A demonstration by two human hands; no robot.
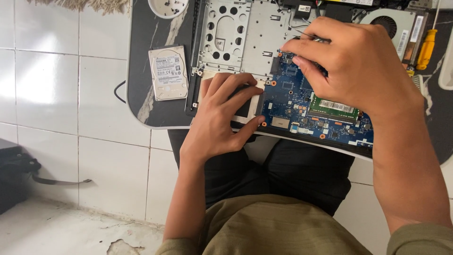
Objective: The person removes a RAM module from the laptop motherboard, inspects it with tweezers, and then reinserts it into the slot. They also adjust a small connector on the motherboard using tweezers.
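Note:
An opened laptop chassis (245,33) lies on a dark marble-patterned lap table (151,104) over my legs. Its blue motherboard (292,101) is exposed, with a green memory module (336,107) seated on it. My left hand (222,115) rests flat on the chassis' near left corner, fingers spread, thumb touching the board's edge. My right hand (351,66) hovers over the board's upper part, fingertips pinched together at a small connector or cable; what they pinch is hidden.
A silver hard drive (168,72) lies on the table left of the chassis. A white bowl of screws (168,7) sits at the top. A cooling fan (388,23) and a yellow-handled screwdriver (427,47) are at the upper right. White tiled floor surrounds; a dark bag (14,174) lies left.

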